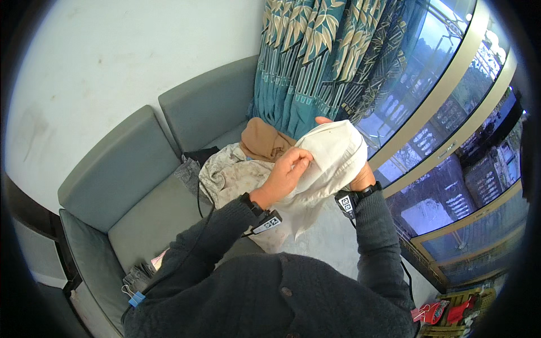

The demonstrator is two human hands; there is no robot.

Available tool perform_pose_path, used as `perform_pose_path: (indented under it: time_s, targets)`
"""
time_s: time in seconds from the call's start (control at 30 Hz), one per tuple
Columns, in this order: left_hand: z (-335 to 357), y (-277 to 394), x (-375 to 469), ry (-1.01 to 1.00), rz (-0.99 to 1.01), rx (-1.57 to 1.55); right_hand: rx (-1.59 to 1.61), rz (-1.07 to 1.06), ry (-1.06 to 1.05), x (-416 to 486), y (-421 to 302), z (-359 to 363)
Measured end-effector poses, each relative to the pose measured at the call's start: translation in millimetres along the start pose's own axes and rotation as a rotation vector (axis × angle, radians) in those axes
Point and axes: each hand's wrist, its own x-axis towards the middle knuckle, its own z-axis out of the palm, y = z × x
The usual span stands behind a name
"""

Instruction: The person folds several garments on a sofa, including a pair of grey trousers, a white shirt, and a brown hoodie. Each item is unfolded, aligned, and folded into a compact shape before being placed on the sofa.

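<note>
A cream-white cloth [329, 148], perhaps a garment, is held up in front of me. My left hand [285, 173] pinches its near left side, the fingers curled against the fabric. Most of my right hand [362, 177] is behind or inside the cloth; the palm edge shows at the lower right and a fingertip above the top. The lower part of the fabric hangs down between my arms. Behind it on the sofa lie a pale patterned cloth [224, 169] with brownish marks and a folded brown cloth [264, 139].
A grey sofa [143, 215] runs along the white wall. Dark cloths [188, 171] lie beside the patterned one. A teal leaf-patterned curtain [291, 84] hangs by metal-framed glass doors [422, 143] at the right. Red items [435, 312] rest on a slatted wooden piece at the lower right.
</note>
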Motion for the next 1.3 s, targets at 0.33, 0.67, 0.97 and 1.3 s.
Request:
perform_pose_path:
  time_s: [0.33,0.67,0.97,1.3]
  targets:
    - [15,-51,-43,-0.142,-0.348,-0.234,0.270,0.044,0.079,-20,9,-31]
    - [30,-58,-37,-0.166,-0.099,0.072,0.164,0.225,-0.056,-18,29,-13]
    - [-8,-76,-48,-0.147,-0.397,-0.436,0.462,0.391,0.030,-22,23,1]
    - [31,-75,-101,-0.518,-0.404,0.061,0.254,0.242,-0.016,-4,27,-8]
